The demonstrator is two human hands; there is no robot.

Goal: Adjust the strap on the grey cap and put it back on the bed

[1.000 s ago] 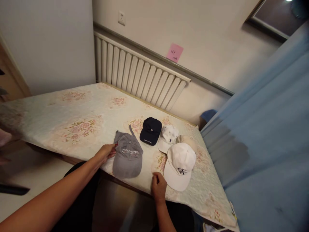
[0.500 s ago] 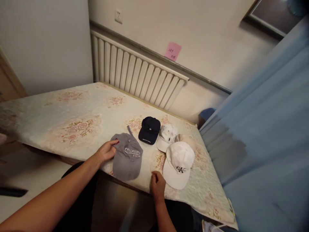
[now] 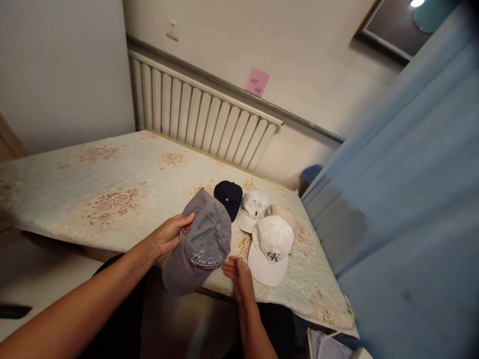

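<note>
One grey cap (image 3: 204,239) — left hand (image 3: 170,234) grips crown, right hand (image 3: 237,271) at brim.

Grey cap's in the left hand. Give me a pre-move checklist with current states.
1. Left hand grips the grey cap at its side: ok.
2. Grey cap is off the table, tilted, brim toward the person: ok.
3. Right hand is open beside the cap's front; whether they touch: cannot tell.
4. Grey cap is clear of the white CK cap: ok.
5. Grey cap is clear of the navy cap: cannot tell, since they overlap in view.
6. White CK cap and navy cap rest on the table: ok.
</note>
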